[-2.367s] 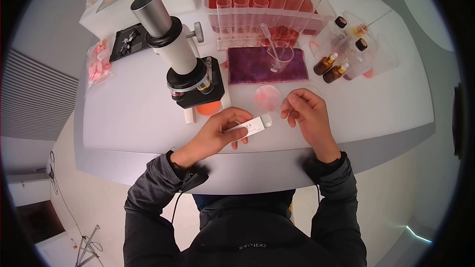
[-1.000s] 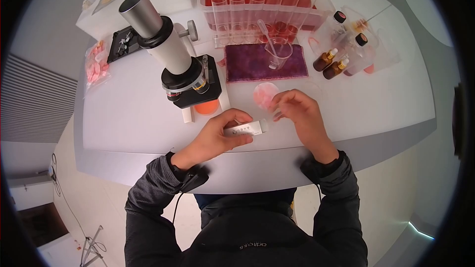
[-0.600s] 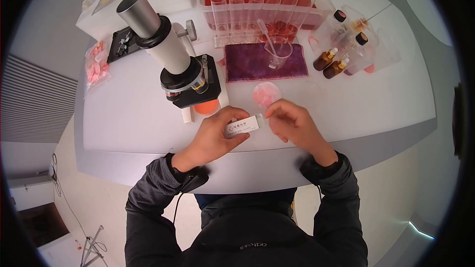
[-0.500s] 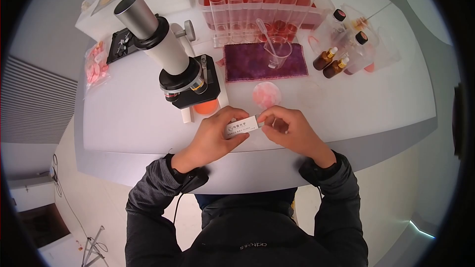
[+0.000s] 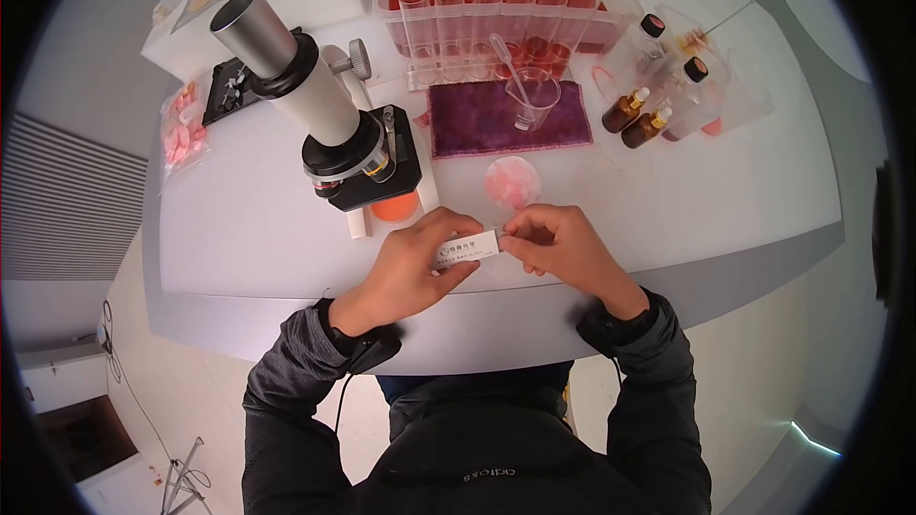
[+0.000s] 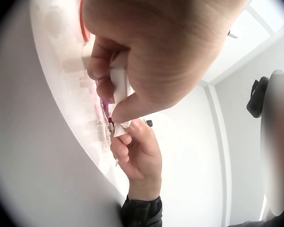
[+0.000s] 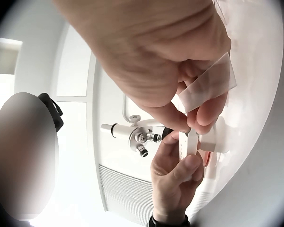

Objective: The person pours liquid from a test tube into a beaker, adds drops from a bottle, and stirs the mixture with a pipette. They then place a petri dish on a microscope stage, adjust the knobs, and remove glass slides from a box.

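My left hand [image 5: 405, 262] grips a small white cardboard box [image 5: 469, 249] with printed lettering, thumb on its near side and fingers on its far side. At the box's right end, the thumb and index finger of my right hand [image 5: 563, 243] pinch at the end flap. In the right wrist view, a clear rectangular glass slide [image 7: 209, 84] sticks out from among the right hand's curled fingers. The left wrist view shows both hands meeting at the end of the box, where fingers hide part of it.
A microscope [image 5: 329, 114] stands at the left. Beyond the hands are a round pink dish [image 5: 512, 182], a purple cloth [image 5: 468, 124] with a beaker [image 5: 534, 107] and pipette, and a rack of test tubes [image 5: 448, 33]. Dropper bottles [image 5: 625, 111] stand at the right.
The right hand has come left from apart to the box's end, its fingertips now at the flap. The left hand keeps hold of the box, whose printed face has turned more upward.
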### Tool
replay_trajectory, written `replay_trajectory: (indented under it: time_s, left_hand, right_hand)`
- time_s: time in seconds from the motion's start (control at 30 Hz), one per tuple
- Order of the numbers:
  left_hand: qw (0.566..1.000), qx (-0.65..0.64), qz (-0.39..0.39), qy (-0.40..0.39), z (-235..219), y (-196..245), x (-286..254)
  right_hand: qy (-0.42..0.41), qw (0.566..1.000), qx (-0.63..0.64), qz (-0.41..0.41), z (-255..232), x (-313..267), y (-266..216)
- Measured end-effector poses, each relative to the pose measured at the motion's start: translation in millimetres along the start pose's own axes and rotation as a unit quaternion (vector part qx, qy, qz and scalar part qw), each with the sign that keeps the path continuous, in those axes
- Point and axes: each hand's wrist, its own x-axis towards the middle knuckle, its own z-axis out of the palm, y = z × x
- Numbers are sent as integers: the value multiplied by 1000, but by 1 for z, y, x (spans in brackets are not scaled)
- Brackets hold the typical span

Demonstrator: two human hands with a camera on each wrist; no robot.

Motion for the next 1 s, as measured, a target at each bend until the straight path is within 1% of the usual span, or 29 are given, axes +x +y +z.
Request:
replay_trajectory:
  time_s: [0.07,0.17,0.37,0.47,0.57,0.67,0.77,0.87,1.0]
  left_hand:
    - [1000,8,27,5,2,-2,1]
    - [999,20,42,10,2,-4,0]
    - [1000,-4,24,-13,1,1,-1]
    - [1000,-20,14,-19,1,0,-1]
    - [999,-31,25,8,1,-3,-1]
    - [998,-60,-33,-2,-2,0,-1]
    - [998,-55,-16,4,-2,-1,-1]
    - [997,-68,-35,-6,-3,2,0]
    - [998,-56,-36,-4,-3,2,-1]
  right_hand:
    - [-11,1000,25,-1,0,1,3]
    - [-20,999,36,4,1,3,1]
    - [-54,997,50,35,-2,3,-1]
    - [-47,998,24,36,-7,0,-7]
    - [-8,999,38,4,-19,2,2]
    - [4,999,32,15,-25,3,-1]
    - [-12,998,57,6,-19,4,-3]
    - [-23,1000,21,-1,-19,5,-3]
    - [15,1000,15,-7,-22,1,-9]
